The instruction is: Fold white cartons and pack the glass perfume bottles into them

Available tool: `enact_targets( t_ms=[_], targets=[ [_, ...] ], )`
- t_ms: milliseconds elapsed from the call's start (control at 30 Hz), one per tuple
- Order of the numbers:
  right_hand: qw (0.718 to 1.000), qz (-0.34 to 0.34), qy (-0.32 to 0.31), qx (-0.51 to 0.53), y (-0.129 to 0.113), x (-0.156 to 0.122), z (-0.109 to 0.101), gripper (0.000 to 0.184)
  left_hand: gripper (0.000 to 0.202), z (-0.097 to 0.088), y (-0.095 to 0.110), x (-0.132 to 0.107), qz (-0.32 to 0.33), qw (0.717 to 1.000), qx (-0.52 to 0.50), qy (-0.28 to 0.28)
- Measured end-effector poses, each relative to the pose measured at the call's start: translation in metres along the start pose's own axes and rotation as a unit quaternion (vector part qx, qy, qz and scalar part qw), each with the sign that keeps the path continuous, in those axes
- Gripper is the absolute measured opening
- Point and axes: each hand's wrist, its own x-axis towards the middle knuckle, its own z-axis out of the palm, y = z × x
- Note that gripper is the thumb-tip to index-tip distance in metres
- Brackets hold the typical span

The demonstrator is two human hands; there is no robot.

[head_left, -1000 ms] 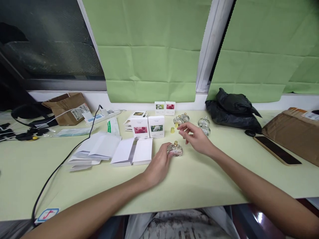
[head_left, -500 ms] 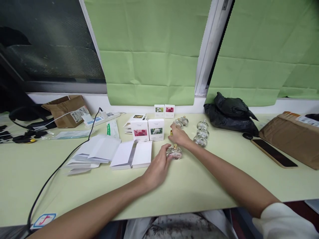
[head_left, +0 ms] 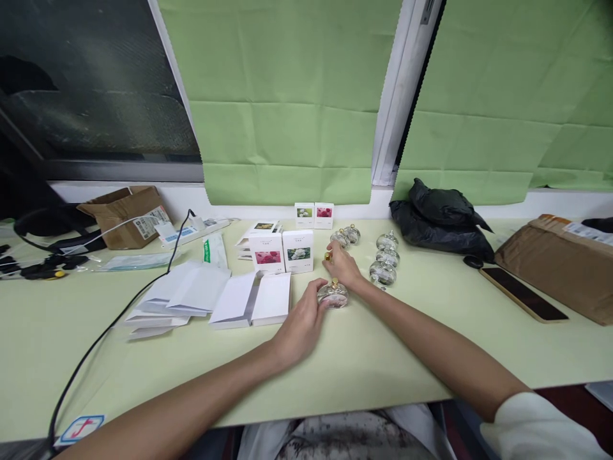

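Observation:
My left hand (head_left: 301, 326) is closed around the side of a round clear glass perfume bottle (head_left: 334, 296) with a gold neck, which stands upright on the table. Just beyond it, my right hand (head_left: 342, 263) is closed, with a small gold piece (head_left: 328, 257) showing at its fingertips. Whether that piece is loose or belongs to another bottle is hidden by the hand. Two similar glass bottles (head_left: 353, 234) stand behind my right hand. To the right of it is a row of glass bottles (head_left: 382, 273).
Printed white boxes (head_left: 299, 252) stand left of my hands, with open white cartons (head_left: 271, 299) and folded white papers (head_left: 191, 287) nearby. A black bag (head_left: 438, 220), a phone (head_left: 522, 294) and a brown parcel (head_left: 555, 265) lie right. A black cable (head_left: 119, 316) crosses the left side.
The view has shifted slightly. Both hands keep nearly the same place and grip, and the bottle by my left hand stays put.

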Motion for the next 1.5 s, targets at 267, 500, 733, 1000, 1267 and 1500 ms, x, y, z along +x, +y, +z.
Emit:
enact_targets(
  t_ms=[267,500,733,1000,1267,1500],
  targets=[
    [0.998,-0.004,0.035,0.048,0.008,-0.008,0.006,0.036,0.034,-0.001,0.0,0.0,-0.02,1.0,0.018,0.006],
    [0.994,-0.016,0.058,0.094,0.012,-0.01,0.009,0.033,0.035,-0.005,0.001,-0.003,-0.013,0.999,0.042,0.002],
    [0.984,-0.021,0.073,0.16,0.015,-0.012,0.009,0.025,0.041,-0.006,0.004,-0.004,-0.028,0.998,0.054,-0.007],
    [0.944,-0.161,0.13,0.255,-0.014,-0.035,-0.047,0.023,0.036,-0.005,0.002,-0.003,-0.033,0.999,0.022,-0.005],
    [0.908,-0.357,0.189,0.11,0.009,-0.087,-0.072,0.025,0.037,-0.005,0.001,-0.003,-0.032,0.999,0.02,-0.008],
    [0.933,-0.31,0.121,0.134,0.011,-0.092,-0.062,0.021,0.035,-0.004,0.0,-0.002,-0.035,0.999,0.03,-0.005]
  ],
)
